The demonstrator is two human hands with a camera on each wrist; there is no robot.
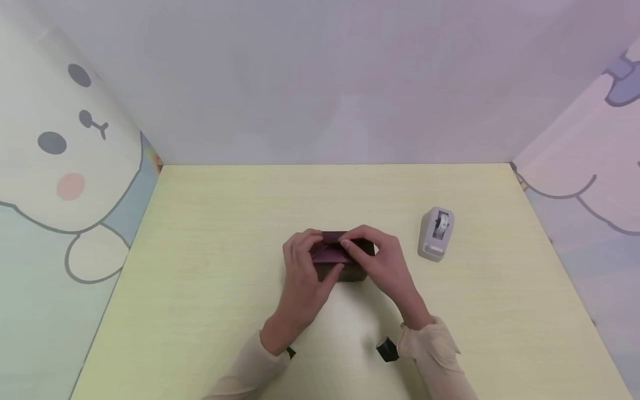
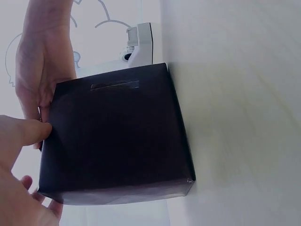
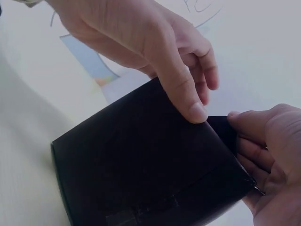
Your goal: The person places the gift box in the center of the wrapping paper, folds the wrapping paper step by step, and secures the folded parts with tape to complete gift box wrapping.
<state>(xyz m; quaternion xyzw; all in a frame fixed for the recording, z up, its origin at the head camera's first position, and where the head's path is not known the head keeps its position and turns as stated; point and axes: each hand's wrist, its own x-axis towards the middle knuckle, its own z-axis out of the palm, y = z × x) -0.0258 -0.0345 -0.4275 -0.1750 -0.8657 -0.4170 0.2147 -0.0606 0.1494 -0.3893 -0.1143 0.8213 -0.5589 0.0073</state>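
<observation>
A dark box, its top open on a purplish inside, sits on the table between both hands. My left hand holds its left side, the thumb against the near upper edge and the fingers over the top. With thumb and forefinger, my right hand pinches a dark flap at the opening. The left wrist view shows a strip of clear tape on the near face. Some right-hand fingertips are hidden behind the flap.
A pale grey tape dispenser stands on the yellowish table, right of the box. A pale wall rises behind the table, and panels with cartoon animals flank it.
</observation>
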